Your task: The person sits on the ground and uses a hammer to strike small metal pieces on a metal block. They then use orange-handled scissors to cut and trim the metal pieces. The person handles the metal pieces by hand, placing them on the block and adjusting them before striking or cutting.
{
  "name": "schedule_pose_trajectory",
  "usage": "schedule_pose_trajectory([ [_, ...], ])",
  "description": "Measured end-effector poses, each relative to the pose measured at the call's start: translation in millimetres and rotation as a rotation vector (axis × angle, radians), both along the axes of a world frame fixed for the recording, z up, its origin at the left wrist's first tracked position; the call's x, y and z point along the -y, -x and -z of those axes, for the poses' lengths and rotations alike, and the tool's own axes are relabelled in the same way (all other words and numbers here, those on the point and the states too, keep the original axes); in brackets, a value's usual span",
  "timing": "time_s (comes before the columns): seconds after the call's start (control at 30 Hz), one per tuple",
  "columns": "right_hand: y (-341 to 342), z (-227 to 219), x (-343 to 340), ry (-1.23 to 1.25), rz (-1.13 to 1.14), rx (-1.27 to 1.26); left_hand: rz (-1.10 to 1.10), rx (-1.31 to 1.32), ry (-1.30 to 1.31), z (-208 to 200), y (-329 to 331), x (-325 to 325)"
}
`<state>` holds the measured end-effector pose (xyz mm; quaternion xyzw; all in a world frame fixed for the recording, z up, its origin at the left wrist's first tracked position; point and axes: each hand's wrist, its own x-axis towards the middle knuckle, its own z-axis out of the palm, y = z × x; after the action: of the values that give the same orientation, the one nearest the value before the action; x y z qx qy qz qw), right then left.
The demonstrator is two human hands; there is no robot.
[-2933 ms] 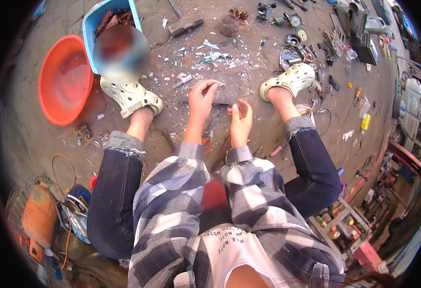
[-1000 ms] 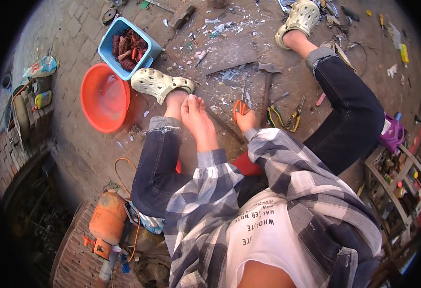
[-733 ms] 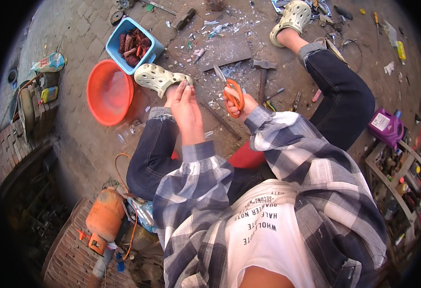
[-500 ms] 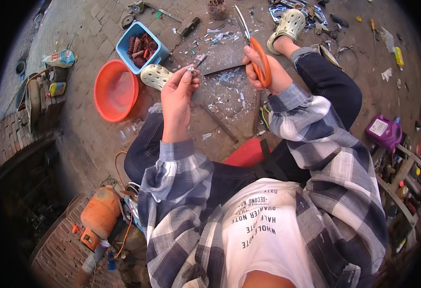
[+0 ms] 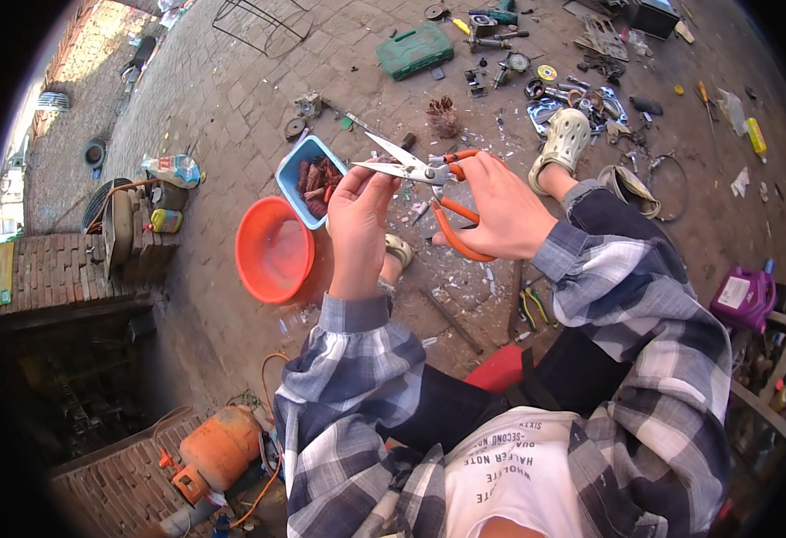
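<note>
In my right hand (image 5: 505,211) is a pair of scissors (image 5: 426,172) with orange handles. The blades are spread and point left, the lower one reaching the fingertips of my left hand (image 5: 357,229). Those fingers are pinched together. Whatever they hold is too small and covered to make out. Beyond my left hand stands a light blue basin (image 5: 287,170) with dark reddish-brown pieces (image 5: 319,176) in it. An orange-red round basin (image 5: 249,251) sits nearer, to the left.
Pale scraps litter the ground below my hands. Pliers (image 5: 533,308) and a metal bar (image 5: 452,319) lie near my legs. Farther off are a green case (image 5: 414,50) and scattered metal parts. A purple jug (image 5: 742,299) stands right; an orange tank (image 5: 222,446) lies lower left.
The scissors were closed and pointing up, apart from my left hand. Now their blades are spread, turned left and brought to the left fingertips. The view has also shifted, showing more ground ahead.
</note>
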<state>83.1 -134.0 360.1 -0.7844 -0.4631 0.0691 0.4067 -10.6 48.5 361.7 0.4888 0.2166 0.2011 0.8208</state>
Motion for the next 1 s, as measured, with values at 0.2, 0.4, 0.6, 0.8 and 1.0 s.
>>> schedule_pose_trajectory([
  [0.2, 6.9, 22.4, -0.6, 0.06, 0.035, -0.101, -0.059, -0.132, -0.15, -0.9, -5.3, 15.9],
  [0.4, 11.8, 31.1, 2.2, 0.18, 0.074, -0.208, -0.032, -0.191, -0.202, 16.8, -9.4, 16.2],
  [0.6, 10.5, 33.6, 6.4, 0.216, 0.082, -0.157, 0.035, -0.227, -0.326, 24.2, -9.1, 12.6],
  [0.8, 15.0, 48.2, -9.5, 0.248, -0.022, -0.531, -0.114, -0.222, -0.305, 27.9, -7.3, 20.1],
  [1.0, 14.8, 40.1, -7.3, 0.264, 0.05, -0.324, -0.068, -0.217, -0.266, 35.9, -8.0, 8.5],
])
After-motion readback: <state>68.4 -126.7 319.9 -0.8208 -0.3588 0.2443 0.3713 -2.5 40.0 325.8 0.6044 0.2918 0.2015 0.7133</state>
